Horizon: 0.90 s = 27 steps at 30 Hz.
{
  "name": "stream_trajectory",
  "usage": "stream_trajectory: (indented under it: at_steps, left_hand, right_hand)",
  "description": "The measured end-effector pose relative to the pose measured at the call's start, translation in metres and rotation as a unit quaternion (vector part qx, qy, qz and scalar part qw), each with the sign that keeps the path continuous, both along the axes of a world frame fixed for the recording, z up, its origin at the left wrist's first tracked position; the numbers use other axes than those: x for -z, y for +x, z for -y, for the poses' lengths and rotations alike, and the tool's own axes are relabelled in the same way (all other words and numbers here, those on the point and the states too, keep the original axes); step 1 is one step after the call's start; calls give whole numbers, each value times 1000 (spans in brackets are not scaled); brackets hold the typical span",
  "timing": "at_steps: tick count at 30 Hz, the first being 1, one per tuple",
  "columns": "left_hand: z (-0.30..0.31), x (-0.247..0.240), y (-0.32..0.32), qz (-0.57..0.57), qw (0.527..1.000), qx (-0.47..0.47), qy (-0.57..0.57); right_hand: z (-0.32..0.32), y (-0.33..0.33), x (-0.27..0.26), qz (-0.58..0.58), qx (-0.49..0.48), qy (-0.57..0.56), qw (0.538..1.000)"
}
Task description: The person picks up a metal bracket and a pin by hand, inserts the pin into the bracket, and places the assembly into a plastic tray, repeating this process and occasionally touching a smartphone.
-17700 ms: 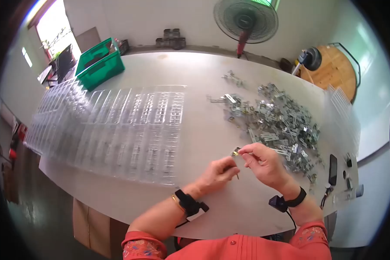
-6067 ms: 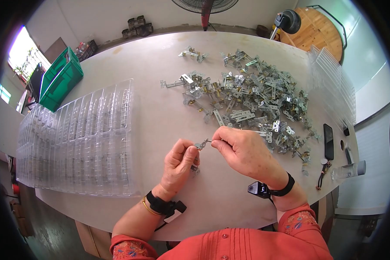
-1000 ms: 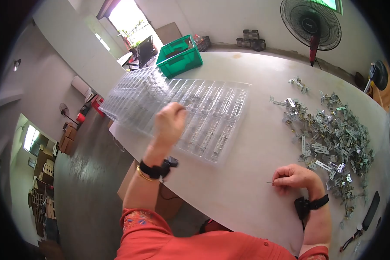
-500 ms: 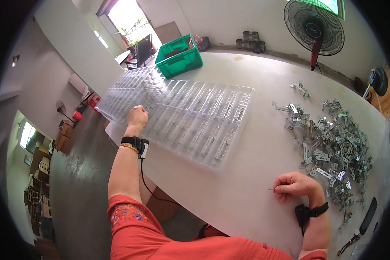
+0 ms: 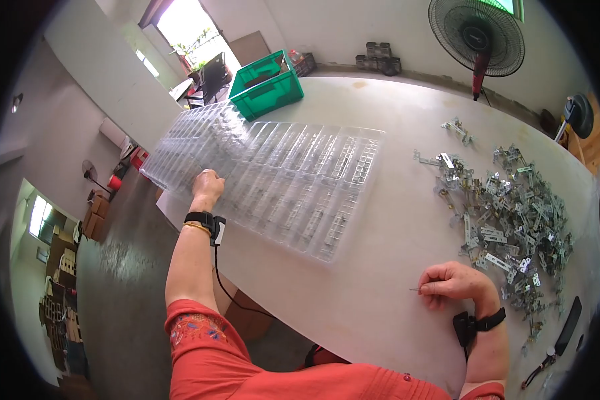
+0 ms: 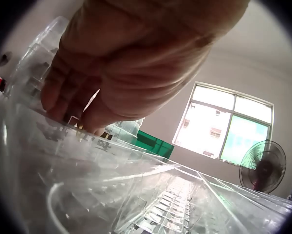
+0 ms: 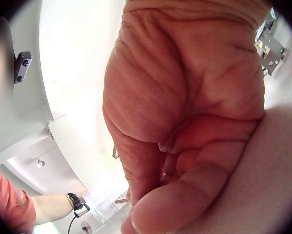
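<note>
My left hand [image 5: 208, 189] reaches down into the clear plastic compartment tray [image 5: 333, 248] at its near left part. In the left wrist view, the thumb and fingers pinch a small metal bracket [image 6: 79, 127] with a brass-coloured bit, low behind a clear tray wall; most of it is hidden by the fingers. My right hand [image 5: 455, 280] rests near the table's front, pinching a thin metal pin [image 5: 413, 289] between thumb and forefinger, its tip pointing left. Rows of metal parts fill many tray compartments. A pile of loose metal brackets [image 5: 513, 227] lies beyond the right hand.
A second clear tray [image 5: 173, 148] stands at the left, against the first. Behind them is a green crate [image 5: 270, 93]. A black phone-like object [image 5: 568, 325] lies at the right, near a keyring [image 5: 547, 357]. A fan [image 5: 477, 37] stands past the table's far edge.
Earlier both hands worked together on a small metal part near the pile. Since then the left hand has moved left to the tray and lowered into it; the right stays, still pinching the pin.
</note>
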<state>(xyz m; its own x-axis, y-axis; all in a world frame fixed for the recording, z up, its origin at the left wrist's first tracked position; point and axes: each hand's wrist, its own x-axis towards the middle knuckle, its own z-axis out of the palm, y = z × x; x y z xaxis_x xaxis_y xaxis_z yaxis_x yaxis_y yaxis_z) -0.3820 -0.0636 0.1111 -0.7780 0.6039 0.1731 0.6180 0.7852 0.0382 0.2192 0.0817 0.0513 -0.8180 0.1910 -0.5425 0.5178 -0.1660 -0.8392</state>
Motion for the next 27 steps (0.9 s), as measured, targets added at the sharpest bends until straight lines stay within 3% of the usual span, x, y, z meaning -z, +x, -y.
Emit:
stream_trajectory:
  at_steps: [4,6,11,13,17,19,23,25,26,27]
  left_hand:
    - [-3,3,-6,-68,997,33,-13]
    - [-5,0,2,-95,990,94,32]
    - [-24,-32,102,-91,961,237,111]
    - [-26,-49,182,-6,937,289,197]
    - [-7,-60,312,115,854,441,252]
    - [3,-49,352,164,819,506,216]
    - [-1,-13,395,249,762,573,171]
    - [-9,6,405,336,785,482,195]
    - [-13,11,409,345,771,500,193]
    - [-18,15,413,449,742,441,230]
  right_hand:
    - [-2,-1,3,2,-21,29,999]
    - [-3,-1,8,-5,-36,15,999]
    - [-2,2,9,-36,-28,11,999]
    - [-1,1,11,-43,-22,6,999]
    - [-2,0,16,-57,-29,5,998]
    - [-3,0,22,-72,-34,-2,997]
    - [0,-4,14,-150,51,42,986]
    - [4,-2,-3,-200,107,33,973]
    - [5,-1,-9,-193,129,41,972]
    - [5,0,-13,-208,124,28,970]
